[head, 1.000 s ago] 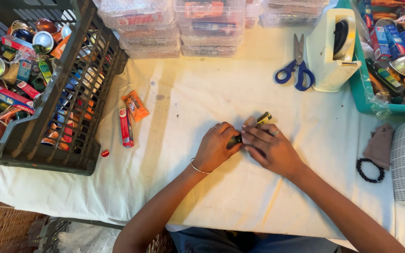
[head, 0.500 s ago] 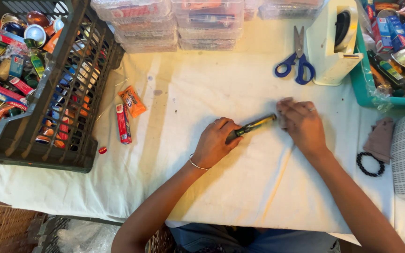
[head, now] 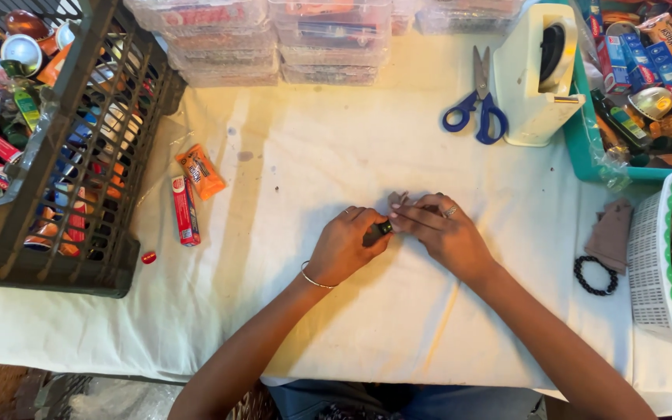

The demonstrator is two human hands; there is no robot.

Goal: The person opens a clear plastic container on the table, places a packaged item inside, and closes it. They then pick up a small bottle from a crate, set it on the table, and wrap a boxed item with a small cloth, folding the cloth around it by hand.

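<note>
Head cam: both my hands are pinched on the small dark tube-shaped item (head: pixel 378 231) mid-counter (head: pixel 429 327), left hand (head: pixel 344 249) gripping its body, right hand (head: pixel 441 229) working the far end. Looks half-finished to me. Half a second ago my right hand was off it, further right; now it's closed back in.

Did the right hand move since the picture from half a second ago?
Yes. The right hand has come back left, away from the scissors, and now meets the left hand.
</note>
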